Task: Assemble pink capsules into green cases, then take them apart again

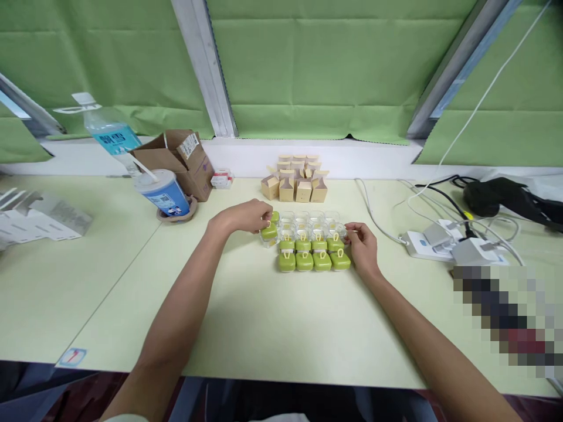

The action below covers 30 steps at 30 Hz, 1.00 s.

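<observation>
Several small green cases (313,259) with clear lids and yellow loops stand in neat rows on the pale table (264,328). My left hand (246,217) is curled at the left end of the rows, its fingers closed on one green case (269,232). At the right end, my right hand (363,243) rests with bent fingers, its fingertips touching the rightmost case of the middle row (336,241). Behind the rows sits a cluster of small tan cardboard boxes (295,181), some with flaps open.
A blue lidded cup with a straw (165,195), a water bottle (109,136) and a brown carton (182,158) stand at the back left. White flat packs (39,220) lie far left. A power strip with cables (433,243) and a black bag (510,196) sit right.
</observation>
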Motion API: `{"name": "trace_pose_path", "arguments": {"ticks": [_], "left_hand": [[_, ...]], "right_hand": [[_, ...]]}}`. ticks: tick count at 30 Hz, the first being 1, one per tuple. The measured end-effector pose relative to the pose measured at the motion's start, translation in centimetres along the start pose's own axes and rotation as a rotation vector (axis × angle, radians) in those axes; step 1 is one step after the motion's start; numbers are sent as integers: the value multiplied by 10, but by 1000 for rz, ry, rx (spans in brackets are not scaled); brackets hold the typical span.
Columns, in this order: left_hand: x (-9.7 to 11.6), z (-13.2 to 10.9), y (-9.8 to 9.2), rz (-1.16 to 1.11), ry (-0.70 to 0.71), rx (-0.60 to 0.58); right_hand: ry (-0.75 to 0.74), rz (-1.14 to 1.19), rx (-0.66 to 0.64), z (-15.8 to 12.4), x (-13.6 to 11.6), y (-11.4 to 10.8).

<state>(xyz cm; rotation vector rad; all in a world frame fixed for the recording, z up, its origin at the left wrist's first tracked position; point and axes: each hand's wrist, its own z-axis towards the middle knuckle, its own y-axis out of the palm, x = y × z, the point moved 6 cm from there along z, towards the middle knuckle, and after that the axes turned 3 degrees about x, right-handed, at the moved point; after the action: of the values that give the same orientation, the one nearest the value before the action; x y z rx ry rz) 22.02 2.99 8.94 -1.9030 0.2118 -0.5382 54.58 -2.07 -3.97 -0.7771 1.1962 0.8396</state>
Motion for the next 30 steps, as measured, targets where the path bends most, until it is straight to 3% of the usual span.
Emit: {"name": "trace_pose_path", "arguments": {"ticks": [14,30], "left_hand": [[0,0,6,-44,-121,-39],[2,8,25,-27,-105,-140]], "right_hand": [[-9,-4,-9,0,1,1],[-12,-7,-15,1,-1,1]]}}
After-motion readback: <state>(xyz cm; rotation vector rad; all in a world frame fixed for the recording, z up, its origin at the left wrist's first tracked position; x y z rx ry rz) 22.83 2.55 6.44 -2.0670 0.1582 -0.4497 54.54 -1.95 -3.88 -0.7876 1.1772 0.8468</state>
